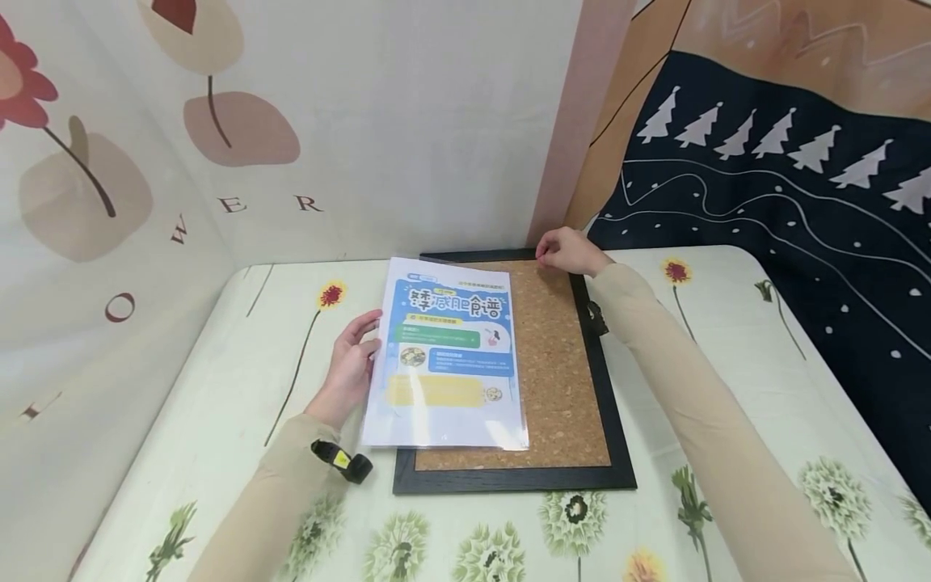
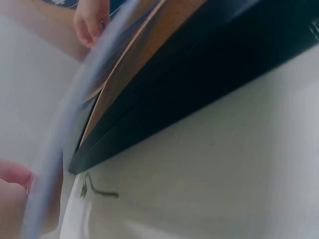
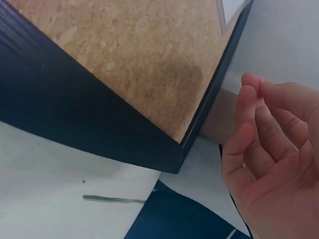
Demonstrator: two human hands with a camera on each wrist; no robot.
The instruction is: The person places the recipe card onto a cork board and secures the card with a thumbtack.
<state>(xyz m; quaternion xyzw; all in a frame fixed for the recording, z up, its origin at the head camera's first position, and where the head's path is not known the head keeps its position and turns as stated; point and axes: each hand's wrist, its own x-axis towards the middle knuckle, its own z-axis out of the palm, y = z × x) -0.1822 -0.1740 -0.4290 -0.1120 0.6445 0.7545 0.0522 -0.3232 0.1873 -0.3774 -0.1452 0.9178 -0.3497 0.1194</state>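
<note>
Sheet (image 1: 447,416): long axis near-to-far, heading at far end; left edge pinched in fingers of left hand (image 1: 351,364). Corkboard (image 1: 563,380) below, likewise lengthwise. Right hand (image 1: 572,250): fingers pinching small pink object (image 3: 260,80).

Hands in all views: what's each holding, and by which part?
Left hand: printed sheet, by its left edge. Right hand: pinches a tiny pink object; which part is unclear.

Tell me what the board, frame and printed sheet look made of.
Board: apparently matte cork; speckled tan granules. Frame: probably wood, satin black; faint streaks suggest grain. Printed sheet: likely paper in clear glossy plastic, given glare and transparent edge.
</note>
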